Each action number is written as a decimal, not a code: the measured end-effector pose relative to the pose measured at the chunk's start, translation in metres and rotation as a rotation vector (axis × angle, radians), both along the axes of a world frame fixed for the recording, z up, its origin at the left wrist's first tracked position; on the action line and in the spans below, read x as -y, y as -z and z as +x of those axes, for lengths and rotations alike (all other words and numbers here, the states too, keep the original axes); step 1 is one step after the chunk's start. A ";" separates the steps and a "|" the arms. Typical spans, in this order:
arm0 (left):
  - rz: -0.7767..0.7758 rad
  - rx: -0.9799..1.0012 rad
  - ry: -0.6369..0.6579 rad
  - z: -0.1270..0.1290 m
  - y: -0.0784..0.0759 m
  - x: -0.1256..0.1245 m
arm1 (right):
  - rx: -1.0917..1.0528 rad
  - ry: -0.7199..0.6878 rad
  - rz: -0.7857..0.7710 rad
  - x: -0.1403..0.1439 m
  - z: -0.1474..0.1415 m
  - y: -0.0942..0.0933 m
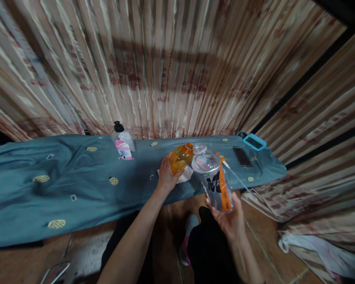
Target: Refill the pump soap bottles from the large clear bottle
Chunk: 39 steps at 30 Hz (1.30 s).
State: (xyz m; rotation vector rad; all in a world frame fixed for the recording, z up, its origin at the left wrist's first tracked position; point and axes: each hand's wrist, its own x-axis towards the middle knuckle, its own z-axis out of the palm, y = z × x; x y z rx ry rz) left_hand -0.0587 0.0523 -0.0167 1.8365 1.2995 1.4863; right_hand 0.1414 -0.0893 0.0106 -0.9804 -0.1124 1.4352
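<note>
Tilting orange bottle (181,157) in left grip (165,176) | right grip (228,218) holding clear bottle (213,180) | label unreadable

orange bottle (181,157): lower half is buried in the left hand (166,176), so its base can't be made out
clear bottle (213,178): label print too blurry to read; the bottom sits in the right hand (229,219)
white paper (185,175): mostly covered by the hand and bottles
dark item (242,156): pixelated, no idea what it is
pump bottle (123,142): pink label too small to read
teal device (254,142): screen unreadable
cable (55,272): runs off the near edge
</note>
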 end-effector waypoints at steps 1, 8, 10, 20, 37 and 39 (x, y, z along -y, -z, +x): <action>-0.002 0.002 -0.001 0.000 0.000 0.000 | 0.003 0.013 -0.003 0.002 -0.002 -0.002; -0.019 -0.001 0.002 -0.002 0.000 -0.001 | 0.029 0.068 -0.023 0.017 -0.020 -0.017; -0.026 0.002 0.022 -0.003 0.001 -0.001 | 0.035 0.087 -0.017 0.021 -0.023 -0.020; -0.051 -0.003 0.028 -0.001 0.000 -0.001 | 0.044 0.142 -0.012 0.049 -0.027 -0.031; -0.135 0.062 0.045 -0.001 -0.015 0.001 | 0.279 0.145 0.089 0.069 -0.039 -0.029; -0.153 0.085 0.050 0.000 -0.017 0.002 | 0.308 0.157 0.085 0.071 -0.041 -0.034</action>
